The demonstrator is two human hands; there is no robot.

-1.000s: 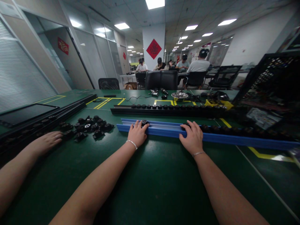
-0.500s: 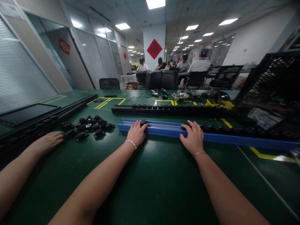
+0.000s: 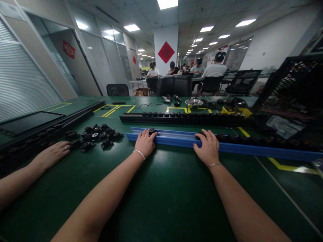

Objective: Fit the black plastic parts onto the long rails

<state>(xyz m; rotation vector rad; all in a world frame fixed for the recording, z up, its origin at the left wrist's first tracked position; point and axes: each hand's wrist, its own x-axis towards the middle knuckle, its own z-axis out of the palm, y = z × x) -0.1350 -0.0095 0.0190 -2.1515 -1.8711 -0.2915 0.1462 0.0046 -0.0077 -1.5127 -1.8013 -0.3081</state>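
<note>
A long blue rail (image 3: 174, 141) with a clear inner channel lies across the green table. My left hand (image 3: 145, 144) is at its left part, thumb and fingers closed around a small black part (image 3: 152, 131) at the channel. Farther right, my right hand (image 3: 208, 144) grips the rail, thumb at the near wall and fingers reaching over the top. Under those fingers another black part (image 3: 200, 135) shows partly; whether they pinch it is hidden. More black parts (image 3: 234, 138) sit in a row along the rail to the right of this hand.
Loose black parts (image 3: 99, 134) lie piled on the left, with another person's hand (image 3: 54, 154) beside them. Behind the blue rail stands a black rail (image 3: 151, 119) holding similar parts. A metal bowl (image 3: 193, 103), cables and a yellow tray (image 3: 236, 111) are farther back.
My left hand has shifted slightly left along the blue rail with the black part. My right hand stays in place. The other person's hand has moved a little.
</note>
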